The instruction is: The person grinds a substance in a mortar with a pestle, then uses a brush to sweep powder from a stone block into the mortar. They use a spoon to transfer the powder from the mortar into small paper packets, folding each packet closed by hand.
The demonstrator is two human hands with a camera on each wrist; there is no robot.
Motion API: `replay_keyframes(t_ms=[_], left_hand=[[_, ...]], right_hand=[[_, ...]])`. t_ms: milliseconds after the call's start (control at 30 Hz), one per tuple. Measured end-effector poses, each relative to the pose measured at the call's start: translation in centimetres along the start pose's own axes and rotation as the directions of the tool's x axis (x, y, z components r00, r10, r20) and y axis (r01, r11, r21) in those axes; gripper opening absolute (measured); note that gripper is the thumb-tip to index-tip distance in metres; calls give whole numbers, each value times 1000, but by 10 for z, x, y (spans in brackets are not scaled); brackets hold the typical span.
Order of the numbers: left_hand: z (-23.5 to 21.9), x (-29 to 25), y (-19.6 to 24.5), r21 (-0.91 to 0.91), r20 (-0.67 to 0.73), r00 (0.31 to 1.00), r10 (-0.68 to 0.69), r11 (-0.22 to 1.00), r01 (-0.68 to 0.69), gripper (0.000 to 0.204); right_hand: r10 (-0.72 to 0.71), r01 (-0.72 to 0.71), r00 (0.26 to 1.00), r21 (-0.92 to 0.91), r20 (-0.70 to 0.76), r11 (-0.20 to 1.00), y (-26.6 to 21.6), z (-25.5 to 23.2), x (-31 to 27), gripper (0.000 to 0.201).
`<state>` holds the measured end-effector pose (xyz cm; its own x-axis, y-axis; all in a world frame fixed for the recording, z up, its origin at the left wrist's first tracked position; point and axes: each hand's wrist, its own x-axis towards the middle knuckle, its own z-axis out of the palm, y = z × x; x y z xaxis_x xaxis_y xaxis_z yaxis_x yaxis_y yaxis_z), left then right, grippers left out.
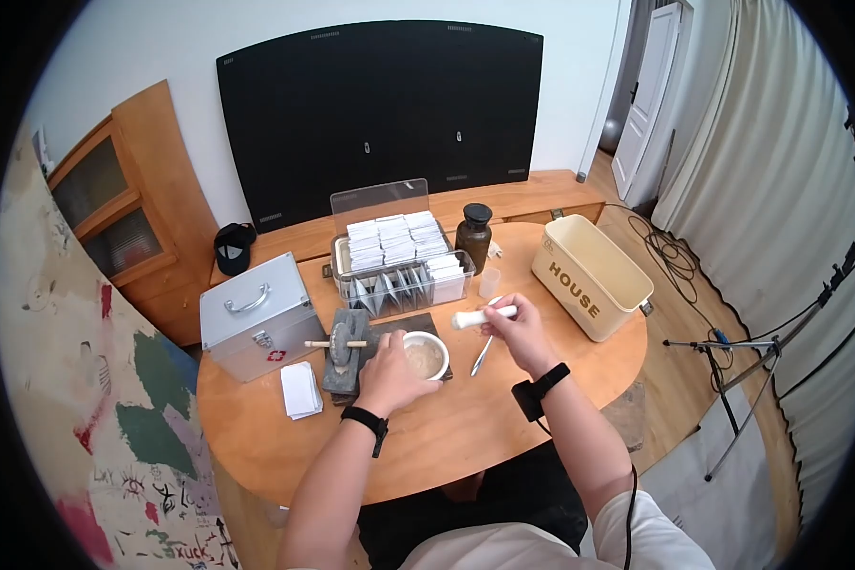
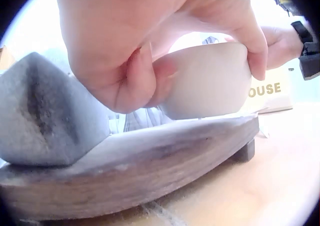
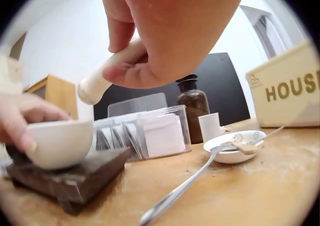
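Observation:
A white pestle [image 1: 469,319] is pinched between the thumb and fingers of my right hand [image 1: 521,332], held up to the right of a white mortar [image 2: 210,83]. Its blunt, dusty end [image 3: 90,93] points left and stays clear of the bowl. My left hand [image 1: 395,375] grips the mortar's near left side, thumb and fingers spread around the rim. Pale beige powder [image 1: 425,360] lies inside the bowl. Beneath it is a dark slab [image 3: 92,178] on short feet. To the left stands a grey stone grinding trough [image 1: 342,378] with a wheel on a wooden handle [image 1: 354,344].
Right of the slab, a spoon [image 3: 182,188] leans on a small patterned dish [image 3: 232,157]. Behind are a plastic cup [image 3: 209,127], a brown bottle [image 1: 473,237], a clear box [image 1: 404,296] of white packets and a cream HOUSE bin [image 1: 572,293]. A silver case [image 1: 261,318] and paper stack [image 1: 301,390] sit left.

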<state>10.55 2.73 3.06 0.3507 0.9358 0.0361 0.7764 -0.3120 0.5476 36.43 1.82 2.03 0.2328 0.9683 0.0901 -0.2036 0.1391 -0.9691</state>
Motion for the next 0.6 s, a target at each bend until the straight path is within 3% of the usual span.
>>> replay_keyframes(t_ms=[100, 167, 300, 433, 567, 600], left_hand=[[-9, -24, 2, 29, 81, 995, 63, 997, -66, 107], [-6, -43, 0, 23, 81, 992, 101, 994, -104, 106], [11, -66, -8, -23, 142, 975, 171, 985, -170, 106], [17, -73, -5, -19, 220, 963, 155, 988, -155, 105], [31, -77, -12, -48, 257, 961, 106, 994, -97, 105], [35, -78, -15, -70, 239, 965, 104, 994, -89, 106]], right_hand=[[-47, 23, 988, -161, -145, 987, -8, -47, 15, 19], [-24, -51, 974, -318, -227, 947, -1, -76, 27, 18], [42, -156, 955, -376, -294, 913, 7, -94, 36, 17], [103, -193, 940, -256, -325, 947, 19, -96, 43, 18], [8, -70, 955, -201, -296, 977, 15, -85, 69, 18], [-31, -47, 960, -272, -277, 961, 11, -79, 78, 18]])
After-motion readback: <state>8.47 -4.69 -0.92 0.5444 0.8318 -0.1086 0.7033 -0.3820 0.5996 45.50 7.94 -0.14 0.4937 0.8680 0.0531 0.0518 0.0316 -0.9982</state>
